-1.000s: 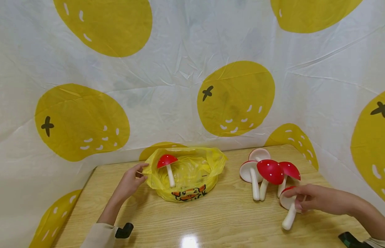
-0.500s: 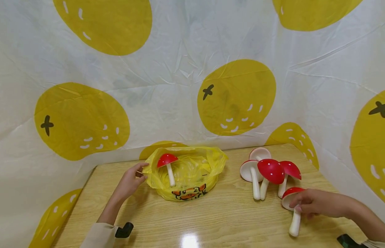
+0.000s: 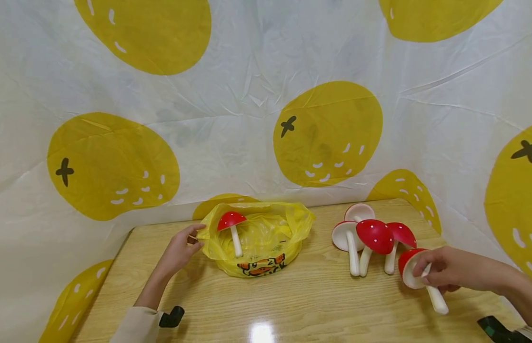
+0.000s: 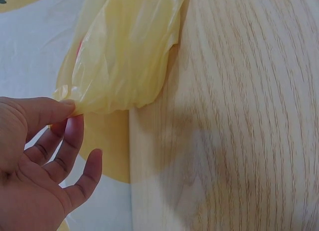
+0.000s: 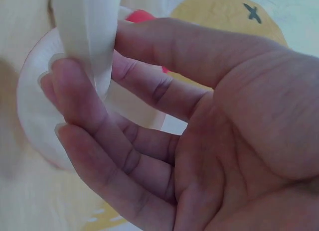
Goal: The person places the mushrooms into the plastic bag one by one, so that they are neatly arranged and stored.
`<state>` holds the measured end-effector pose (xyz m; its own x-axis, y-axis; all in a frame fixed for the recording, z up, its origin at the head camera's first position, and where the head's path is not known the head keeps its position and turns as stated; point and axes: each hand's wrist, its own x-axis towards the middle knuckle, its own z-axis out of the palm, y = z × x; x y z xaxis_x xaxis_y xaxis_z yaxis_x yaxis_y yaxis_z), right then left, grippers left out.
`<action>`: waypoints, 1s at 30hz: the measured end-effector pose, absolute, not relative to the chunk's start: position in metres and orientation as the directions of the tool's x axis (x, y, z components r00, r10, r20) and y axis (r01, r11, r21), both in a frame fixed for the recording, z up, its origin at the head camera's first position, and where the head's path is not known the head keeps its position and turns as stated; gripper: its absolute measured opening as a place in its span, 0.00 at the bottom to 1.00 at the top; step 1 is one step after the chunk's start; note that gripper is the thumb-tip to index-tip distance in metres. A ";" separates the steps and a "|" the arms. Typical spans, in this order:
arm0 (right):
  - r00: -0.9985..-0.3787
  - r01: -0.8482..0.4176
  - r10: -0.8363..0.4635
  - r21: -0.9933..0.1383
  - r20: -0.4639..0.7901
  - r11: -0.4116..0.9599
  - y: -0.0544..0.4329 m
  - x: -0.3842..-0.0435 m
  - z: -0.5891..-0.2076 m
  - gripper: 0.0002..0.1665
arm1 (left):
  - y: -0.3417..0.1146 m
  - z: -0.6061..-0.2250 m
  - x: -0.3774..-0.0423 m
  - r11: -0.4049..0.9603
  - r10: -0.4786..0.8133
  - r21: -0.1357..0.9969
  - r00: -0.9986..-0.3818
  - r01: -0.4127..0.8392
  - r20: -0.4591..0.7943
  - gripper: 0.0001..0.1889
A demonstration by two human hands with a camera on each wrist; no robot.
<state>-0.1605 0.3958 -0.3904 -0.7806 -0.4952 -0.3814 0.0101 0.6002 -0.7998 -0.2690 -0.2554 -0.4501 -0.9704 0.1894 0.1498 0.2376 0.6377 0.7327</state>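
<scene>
My left hand (image 3: 176, 252) pinches the left rim of a yellow plastic bag (image 3: 296, 250) that lies spread open on the table. Close up in the left wrist view, thumb and forefinger grip the bag (image 4: 127, 57) while the other fingers are apart. Inside the bag is a toy mushroom (image 3: 231, 221) with a red cap and white stem. On the right, my right hand (image 3: 460, 270) holds another toy mushroom (image 3: 408, 269) by its stem, its pale underside facing the hand. Thumb and fingers pinch that white stem (image 5: 85, 32) in the right wrist view.
Several more red-capped mushrooms (image 3: 374, 237) lie clustered on the wooden table (image 3: 317, 305), just left of the held one. A white curtain (image 3: 231, 147) with yellow fruit prints hangs behind and along both sides.
The mushroom in my right hand has turned, its stem swinging from lower left to lower right. Hand and mushroom have shifted slightly right. My left hand and the bag stay put.
</scene>
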 end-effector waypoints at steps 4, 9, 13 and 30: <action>-0.780 -0.034 -0.528 -0.819 -0.337 0.572 0.403 -0.165 -0.379 0.14 | -0.256 -0.450 -0.269 0.640 0.189 0.732 -0.971 0.235 0.147 0.25; -0.778 -0.141 -0.585 -0.844 -0.229 0.518 0.405 -0.171 -0.367 0.14 | -0.256 -0.449 -0.269 0.636 0.188 0.735 -0.971 0.234 0.146 0.25; -0.814 -0.156 -0.544 -0.827 -0.202 0.540 0.397 -0.174 -0.358 0.15 | -0.255 -0.448 -0.269 0.633 0.192 0.737 -0.971 0.236 0.145 0.25; -0.950 -0.221 -0.310 -0.747 0.021 0.627 0.340 -0.181 -0.336 0.19 | -0.253 -0.447 -0.268 0.640 0.198 0.727 -0.967 0.249 0.157 0.25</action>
